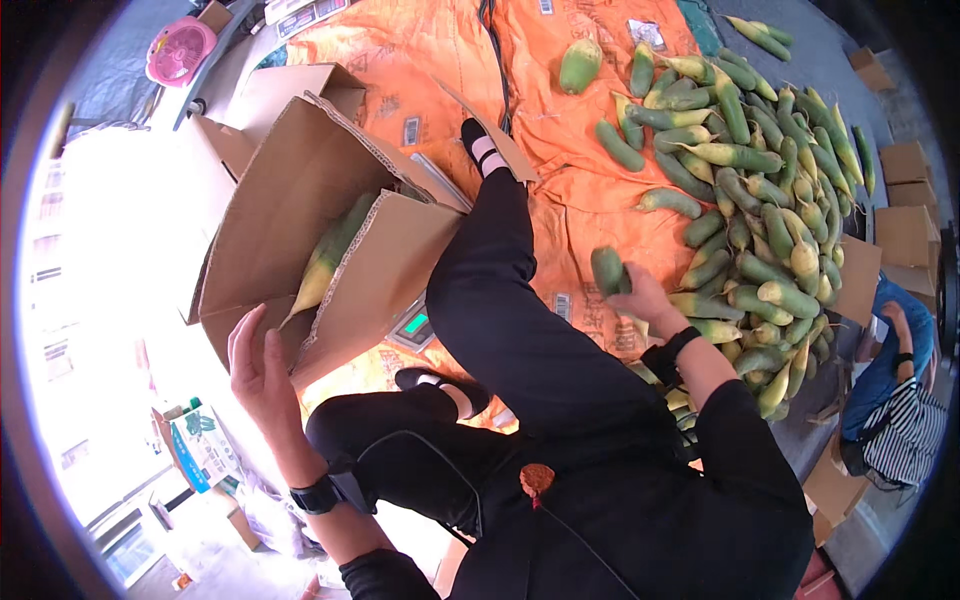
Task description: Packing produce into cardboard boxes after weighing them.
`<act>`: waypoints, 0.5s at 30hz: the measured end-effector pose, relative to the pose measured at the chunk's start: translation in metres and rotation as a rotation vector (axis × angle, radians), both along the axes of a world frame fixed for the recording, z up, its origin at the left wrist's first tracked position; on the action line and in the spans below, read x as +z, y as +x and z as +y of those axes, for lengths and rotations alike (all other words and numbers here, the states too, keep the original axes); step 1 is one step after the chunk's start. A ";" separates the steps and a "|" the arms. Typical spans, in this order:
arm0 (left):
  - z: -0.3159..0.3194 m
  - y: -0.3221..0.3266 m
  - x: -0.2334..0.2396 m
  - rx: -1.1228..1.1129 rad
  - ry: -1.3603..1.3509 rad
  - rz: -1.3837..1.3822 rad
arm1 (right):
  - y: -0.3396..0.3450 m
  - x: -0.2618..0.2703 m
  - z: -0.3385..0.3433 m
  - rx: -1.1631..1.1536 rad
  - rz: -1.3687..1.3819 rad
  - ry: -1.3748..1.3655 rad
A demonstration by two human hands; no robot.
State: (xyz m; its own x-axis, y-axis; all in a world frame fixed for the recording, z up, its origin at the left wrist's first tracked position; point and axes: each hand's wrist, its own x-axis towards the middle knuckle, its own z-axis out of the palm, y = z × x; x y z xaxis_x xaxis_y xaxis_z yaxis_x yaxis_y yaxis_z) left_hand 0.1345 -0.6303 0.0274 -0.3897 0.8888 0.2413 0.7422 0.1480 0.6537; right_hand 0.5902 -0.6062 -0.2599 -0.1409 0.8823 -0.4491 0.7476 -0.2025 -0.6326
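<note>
In my right hand [640,298] is a green radish [609,271], held above the orange sheet beside a large pile of green radishes [750,191]. My left hand [261,375] is raised with its fingers apart and holds nothing. It is at the near edge of an open cardboard box [382,262], whose flaps stand up. Inside the box lies a green radish [330,251] with a pale, pointed tip; the rest of the box's inside is hidden by its walls. A scale with a lit green display [415,324] shows beneath the box.
A lone radish [580,66] lies on the orange sheet [420,45]. At the upper left are a pink fan [180,51] and another scale [304,16]. Cardboard boxes [906,225] and another person [896,420] are at the right. A printed carton [199,446] stands lower left.
</note>
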 end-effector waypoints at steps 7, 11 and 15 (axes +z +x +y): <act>0.008 0.039 0.038 -0.103 0.035 -0.093 | -0.034 0.193 0.098 0.092 0.129 0.750; 0.005 0.056 0.061 -0.167 0.127 -0.277 | -0.099 0.295 0.122 0.312 0.236 1.134; 0.001 0.048 0.072 -0.202 0.205 -0.204 | -0.166 0.360 0.123 0.443 0.753 1.131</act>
State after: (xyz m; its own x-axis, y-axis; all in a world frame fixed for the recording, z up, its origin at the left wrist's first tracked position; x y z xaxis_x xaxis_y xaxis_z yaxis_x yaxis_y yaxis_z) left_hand 0.1823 -0.6294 0.0992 -0.2695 0.8940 0.3581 0.5941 -0.1383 0.7924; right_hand 0.4241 -0.4832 0.1003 -0.3791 0.5297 0.7587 0.0336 0.8273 -0.5608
